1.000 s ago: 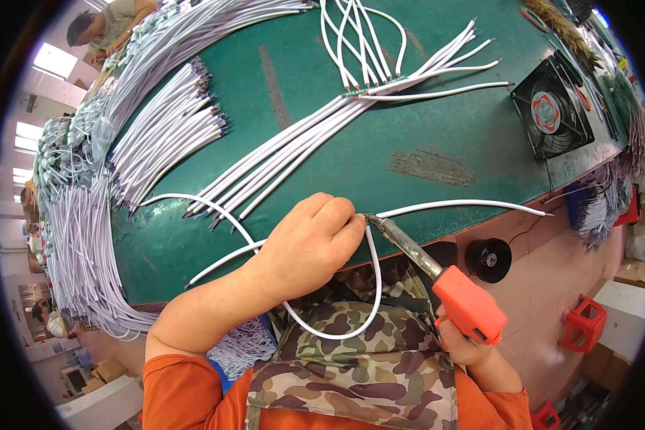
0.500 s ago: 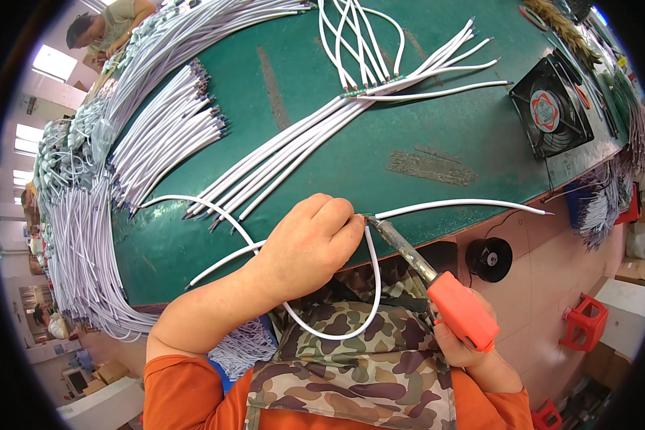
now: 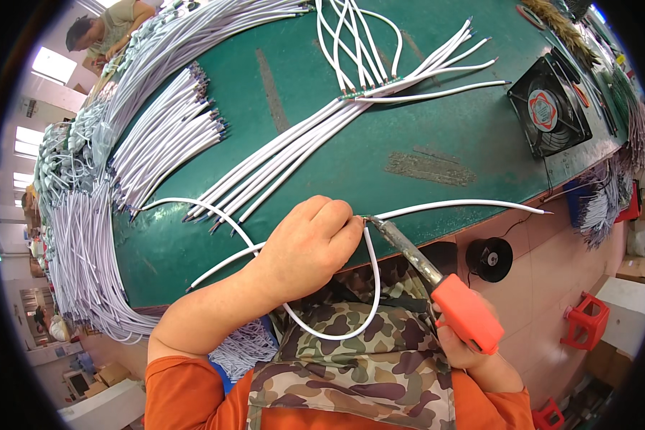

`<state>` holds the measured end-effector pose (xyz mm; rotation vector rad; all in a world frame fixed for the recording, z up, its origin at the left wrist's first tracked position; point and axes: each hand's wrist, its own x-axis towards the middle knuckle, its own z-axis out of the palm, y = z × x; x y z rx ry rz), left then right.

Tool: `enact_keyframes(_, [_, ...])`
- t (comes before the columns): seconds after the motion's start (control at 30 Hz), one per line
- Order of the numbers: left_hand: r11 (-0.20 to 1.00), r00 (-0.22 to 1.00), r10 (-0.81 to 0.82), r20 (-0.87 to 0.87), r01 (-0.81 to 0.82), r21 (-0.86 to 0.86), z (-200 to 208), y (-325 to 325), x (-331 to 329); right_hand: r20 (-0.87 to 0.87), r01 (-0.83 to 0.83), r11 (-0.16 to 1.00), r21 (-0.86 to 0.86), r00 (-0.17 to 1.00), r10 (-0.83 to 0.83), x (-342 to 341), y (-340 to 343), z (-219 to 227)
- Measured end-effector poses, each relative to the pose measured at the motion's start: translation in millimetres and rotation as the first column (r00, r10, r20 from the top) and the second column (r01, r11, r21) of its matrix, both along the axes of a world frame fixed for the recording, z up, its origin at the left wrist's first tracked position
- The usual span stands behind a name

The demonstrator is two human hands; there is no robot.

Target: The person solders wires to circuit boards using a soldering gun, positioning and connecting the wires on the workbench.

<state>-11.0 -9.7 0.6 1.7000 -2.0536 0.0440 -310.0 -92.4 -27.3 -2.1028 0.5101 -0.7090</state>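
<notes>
- Left hand, centre of frame, rests at the near edge of the green counter; fingers curled tight, pinching white wires at a joint just right of the fingertips.
- One wire runs right along the counter edge toward the right of the frame; another loops down below the hand over the camouflage apron and back up.
- Right hand, lower right, grip closed around the orange handle of a soldering iron; its metal tip points up-left and meets the pinched joint.
- Loose bundle of white wires fans diagonally across the counter's middle; more bundles piled at the left.
- Black square fan sits upper right on the counter.
- Another person, upper left, at the far end.
</notes>
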Motion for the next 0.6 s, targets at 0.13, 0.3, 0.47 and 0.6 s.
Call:
enact_keyframes(0.13, [1.0, 1.0, -0.002, -0.003, 0.002, 0.003, 0, 0, 0, -0.016, 0.034, 0.999, 0.039, 0.999, -0.033, -7, 0, 1])
enact_keyframes(0.3, [1.0, 1.0, -0.002, -0.001, 0.002, 0.0, 0, 0, 0, -0.019, -0.038, 0.999, -0.027, 0.999, 0.038, -10, -5, -2])
enact_keyframes(0.47, [1.0, 1.0, -0.003, 0.012, 0.003, 0.007, 1, 0, 0, 0.01, -0.11, 0.989, -0.102, 0.994, 0.112, -8, -10, -1])
enact_keyframes(0.6, [1.0, 1.0, 0.0, 0.01, 0.0, 0.008, 1, 0, -1, 0.022, -0.047, 0.997, -0.062, 0.999, 0.048, -3, -4, 4])
